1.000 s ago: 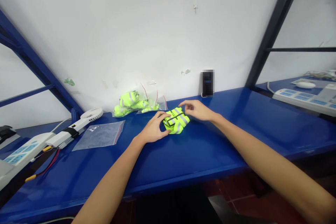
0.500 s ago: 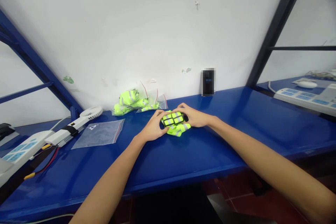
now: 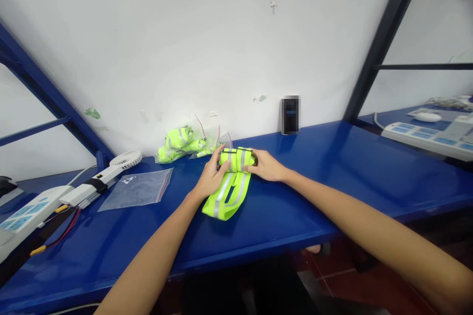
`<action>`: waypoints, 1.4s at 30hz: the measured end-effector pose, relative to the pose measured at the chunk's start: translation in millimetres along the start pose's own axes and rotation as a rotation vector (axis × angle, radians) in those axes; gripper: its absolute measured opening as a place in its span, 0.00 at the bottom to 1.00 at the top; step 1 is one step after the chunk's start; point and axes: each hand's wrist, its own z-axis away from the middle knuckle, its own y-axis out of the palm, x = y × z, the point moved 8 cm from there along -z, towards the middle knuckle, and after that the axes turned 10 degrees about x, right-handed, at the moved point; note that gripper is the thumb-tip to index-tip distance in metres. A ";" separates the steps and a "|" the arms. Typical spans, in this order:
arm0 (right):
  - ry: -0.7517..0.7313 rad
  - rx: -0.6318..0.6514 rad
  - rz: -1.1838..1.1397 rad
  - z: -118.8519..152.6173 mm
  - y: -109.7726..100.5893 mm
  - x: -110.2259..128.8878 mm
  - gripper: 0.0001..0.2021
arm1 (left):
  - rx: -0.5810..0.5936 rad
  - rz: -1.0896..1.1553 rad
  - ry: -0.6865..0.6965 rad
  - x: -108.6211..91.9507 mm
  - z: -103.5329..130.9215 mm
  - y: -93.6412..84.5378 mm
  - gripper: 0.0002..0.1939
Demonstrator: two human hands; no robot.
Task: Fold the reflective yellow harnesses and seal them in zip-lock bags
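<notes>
Between my two hands is a neon-yellow reflective vest [image 3: 239, 161] with grey reflective bands, rolled into a bundle. A loose looped end of it hangs toward me over the blue table, with a slit between its two strips. My left hand [image 3: 211, 175] grips the bundle's left side, its thumb across the front. On the right side my right hand [image 3: 269, 165] is closed round the roll, thumb in front and fingers behind, partly hidden. Behind the left hand lie several clear zip bags holding similar yellow vests [image 3: 179, 139].
An unfilled clear zip bag [image 3: 136, 191] lies on the blue table [image 3: 325, 177] at left. Beside it are a white handheld fan [image 3: 125, 159], a power strip [image 3: 31, 211] and wires. A blurred dark box-like object [image 3: 290, 117] leans on the wall. Another power strip [image 3: 424, 137] is at right.
The vest bundle has turned in my hands, and its loose end now extends toward me, longer than before. Both hands have shifted slightly left and still hold it.
</notes>
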 end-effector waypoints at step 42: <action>0.042 -0.311 -0.153 3.8 -17.2 6.9 0.16 | -0.167 0.304 -0.230 32.5 -1.2 -5.8 0.38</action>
